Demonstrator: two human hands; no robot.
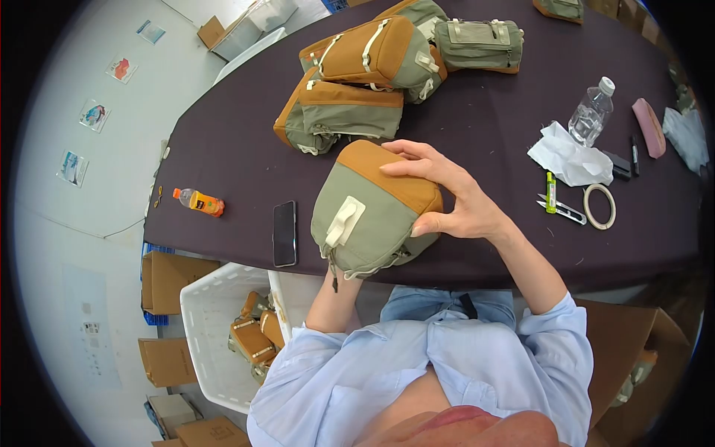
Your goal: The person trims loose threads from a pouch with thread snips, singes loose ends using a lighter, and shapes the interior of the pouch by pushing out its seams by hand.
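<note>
Head view: green-and-tan bag (376, 212) tilted at the near edge of the dark table (484, 112). Right hand (456, 195) grips its tan end between thumb and fingers, seemingly to steady it; left forearm (329, 307) reaches beneath, perhaps supporting (fingers hidden, I can't tell their hold). Other bags (365, 56) pile beyond, presumably for easy reach.

The person wears a light blue shirt (357, 384) with an open collar; its loose sleeves (555, 335) end near the elbows. Below are blue jeans (413, 304) with a narrow dark strip (468, 304).
</note>
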